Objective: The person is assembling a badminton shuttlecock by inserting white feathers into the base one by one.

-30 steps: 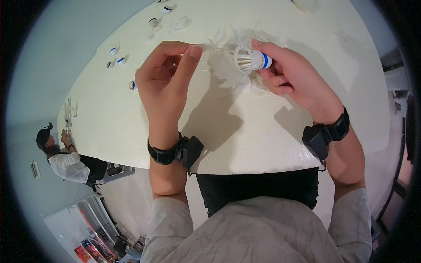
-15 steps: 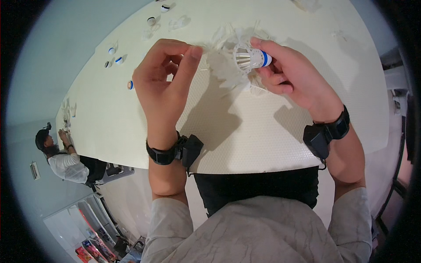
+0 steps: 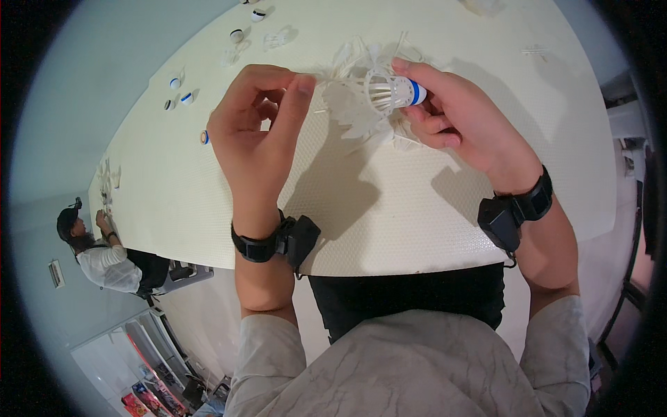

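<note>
A shuttlecock [image 3: 390, 93] with a white cage-like skirt and a blue band round its base is in my right hand [image 3: 458, 115]. My right thumb and fingers close round the base, and the open skirt points left. Across from it, my left hand [image 3: 258, 132] is closed in a pinch, thumb against fingertips. A thin pale bit shows at those fingertips, too small to name against the white pieces behind. Below and behind the shuttlecock lies a loose heap of white feathers [image 3: 351, 115] and thin stems, partly hidden by it.
Several shuttlecock bases [image 3: 186, 99] lie about the left of the white table [image 3: 347, 236]. A pale skirt piece [image 3: 278, 39] is at the far left, white scraps [image 3: 485, 7] at the far edge. Another person [image 3: 104, 257] sits at the table's left end.
The shuttlecock in my right hand has shifted slightly left. My left hand keeps its pinch and has barely moved.
</note>
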`<action>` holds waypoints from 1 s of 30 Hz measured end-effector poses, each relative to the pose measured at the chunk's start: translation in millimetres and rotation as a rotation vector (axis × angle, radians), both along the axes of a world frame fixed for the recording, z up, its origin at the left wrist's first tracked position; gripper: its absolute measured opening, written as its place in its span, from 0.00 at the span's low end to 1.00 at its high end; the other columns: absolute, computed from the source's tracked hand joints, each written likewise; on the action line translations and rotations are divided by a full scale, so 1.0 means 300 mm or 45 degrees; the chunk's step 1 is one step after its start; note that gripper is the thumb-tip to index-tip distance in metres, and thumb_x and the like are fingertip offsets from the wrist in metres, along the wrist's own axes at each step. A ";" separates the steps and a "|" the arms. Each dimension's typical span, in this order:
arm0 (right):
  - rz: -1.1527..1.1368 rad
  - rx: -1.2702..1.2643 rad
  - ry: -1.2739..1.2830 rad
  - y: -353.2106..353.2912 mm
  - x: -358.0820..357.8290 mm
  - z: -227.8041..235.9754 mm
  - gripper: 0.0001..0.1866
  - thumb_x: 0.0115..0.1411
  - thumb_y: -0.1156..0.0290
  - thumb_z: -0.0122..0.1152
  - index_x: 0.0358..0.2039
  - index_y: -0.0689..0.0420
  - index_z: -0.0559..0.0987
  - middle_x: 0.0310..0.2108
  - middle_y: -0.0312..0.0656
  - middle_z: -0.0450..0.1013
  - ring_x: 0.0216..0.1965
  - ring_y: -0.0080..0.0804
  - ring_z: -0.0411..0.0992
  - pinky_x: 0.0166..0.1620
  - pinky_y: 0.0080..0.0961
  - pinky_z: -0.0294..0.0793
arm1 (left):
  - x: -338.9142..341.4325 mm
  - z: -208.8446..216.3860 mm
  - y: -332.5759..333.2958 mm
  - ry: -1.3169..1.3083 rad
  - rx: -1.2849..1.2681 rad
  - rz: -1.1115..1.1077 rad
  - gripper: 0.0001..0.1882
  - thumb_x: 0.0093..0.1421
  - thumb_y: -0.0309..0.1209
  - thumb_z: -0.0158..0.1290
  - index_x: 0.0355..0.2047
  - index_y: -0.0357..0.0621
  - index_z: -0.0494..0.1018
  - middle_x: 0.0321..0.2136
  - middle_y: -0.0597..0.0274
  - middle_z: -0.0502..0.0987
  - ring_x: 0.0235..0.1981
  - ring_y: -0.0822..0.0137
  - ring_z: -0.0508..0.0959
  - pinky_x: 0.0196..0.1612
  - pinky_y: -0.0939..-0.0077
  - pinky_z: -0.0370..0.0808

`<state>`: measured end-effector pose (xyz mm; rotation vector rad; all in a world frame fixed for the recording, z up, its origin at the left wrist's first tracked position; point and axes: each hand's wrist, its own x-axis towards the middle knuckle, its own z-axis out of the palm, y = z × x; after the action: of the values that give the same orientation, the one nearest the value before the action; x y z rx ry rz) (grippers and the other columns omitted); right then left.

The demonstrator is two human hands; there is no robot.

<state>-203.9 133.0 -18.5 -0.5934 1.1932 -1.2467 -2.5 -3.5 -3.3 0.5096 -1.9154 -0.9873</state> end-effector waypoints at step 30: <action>0.054 -0.050 0.149 -0.007 0.021 -0.025 0.27 0.72 0.45 0.54 0.23 0.52 0.71 0.14 0.25 0.54 0.14 0.13 0.49 0.20 0.15 0.45 | -0.020 -0.034 0.028 -0.349 -0.089 -0.138 0.06 0.63 0.25 0.62 0.40 0.37 0.82 0.38 0.64 0.84 0.38 0.74 0.81 0.41 0.78 0.78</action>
<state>-197.5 130.9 -26.1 -0.7256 1.2492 -1.2152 -8.5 4.9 -13.4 0.5261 -2.2342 -0.9538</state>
